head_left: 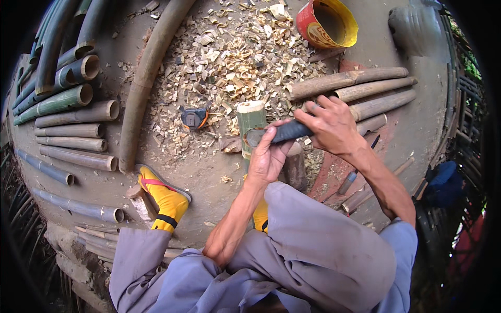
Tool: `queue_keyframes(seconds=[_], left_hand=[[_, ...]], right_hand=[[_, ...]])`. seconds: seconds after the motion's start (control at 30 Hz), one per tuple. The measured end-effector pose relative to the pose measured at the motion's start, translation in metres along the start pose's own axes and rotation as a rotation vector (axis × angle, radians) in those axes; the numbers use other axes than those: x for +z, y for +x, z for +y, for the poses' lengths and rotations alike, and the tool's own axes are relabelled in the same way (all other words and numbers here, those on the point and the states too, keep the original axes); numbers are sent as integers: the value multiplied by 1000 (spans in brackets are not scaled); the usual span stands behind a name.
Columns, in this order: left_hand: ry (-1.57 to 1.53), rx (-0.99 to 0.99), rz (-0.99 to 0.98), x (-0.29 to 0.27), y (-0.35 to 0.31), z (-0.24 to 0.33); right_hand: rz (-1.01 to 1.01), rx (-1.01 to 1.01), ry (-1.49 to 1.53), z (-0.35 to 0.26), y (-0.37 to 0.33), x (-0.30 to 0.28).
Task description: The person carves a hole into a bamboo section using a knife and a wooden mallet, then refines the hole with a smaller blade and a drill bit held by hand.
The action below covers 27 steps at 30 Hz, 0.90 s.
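A green bamboo piece [251, 118] with a pale cut end stands out in front of my knees, and a cut opening shows in its side. At that opening lies the rounded grey end of a dark-handled tool [292, 131]; its exact kind cannot be made out. My right hand [334, 125] is closed around the rear of the handle. Near the tool's front end, my left hand [269, 156] grips it with the thumb pressed along it, beside the bamboo. The left fingers are partly hidden, and so is the lower part of the bamboo.
Bamboo shavings [229, 62] cover the ground ahead. Near them are a tape measure [194, 118] and a red-yellow container [326, 25]. Bamboo lengths [78, 113] lie at left, more poles [376, 86] at right. A long curved pole [148, 78] and a slim handled tool [348, 182] lie closer.
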<state>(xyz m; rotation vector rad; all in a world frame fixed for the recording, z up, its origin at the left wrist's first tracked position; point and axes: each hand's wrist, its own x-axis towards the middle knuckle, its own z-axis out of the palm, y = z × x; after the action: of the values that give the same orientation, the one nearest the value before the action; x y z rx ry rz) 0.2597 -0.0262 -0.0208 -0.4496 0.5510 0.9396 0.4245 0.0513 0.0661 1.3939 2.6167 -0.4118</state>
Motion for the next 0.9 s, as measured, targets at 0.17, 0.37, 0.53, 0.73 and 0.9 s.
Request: queue_keyframes(seconds=[0.17, 0.37, 0.53, 0.73, 0.9], left_hand=[[-282, -106, -109, -14, -1, 18], [826, -354, 304, 15, 5, 12], [583, -327, 228, 17, -2, 27], [315, -254, 73, 5, -12, 33], [186, -226, -7, -11, -15, 34]], right_hand=[[128, -135, -80, -19, 35, -10], [227, 856, 750, -83, -101, 66], [22, 721, 416, -69, -64, 7], [-50, 443, 127, -62, -32, -28], [-104, 283, -5, -63, -21, -32]])
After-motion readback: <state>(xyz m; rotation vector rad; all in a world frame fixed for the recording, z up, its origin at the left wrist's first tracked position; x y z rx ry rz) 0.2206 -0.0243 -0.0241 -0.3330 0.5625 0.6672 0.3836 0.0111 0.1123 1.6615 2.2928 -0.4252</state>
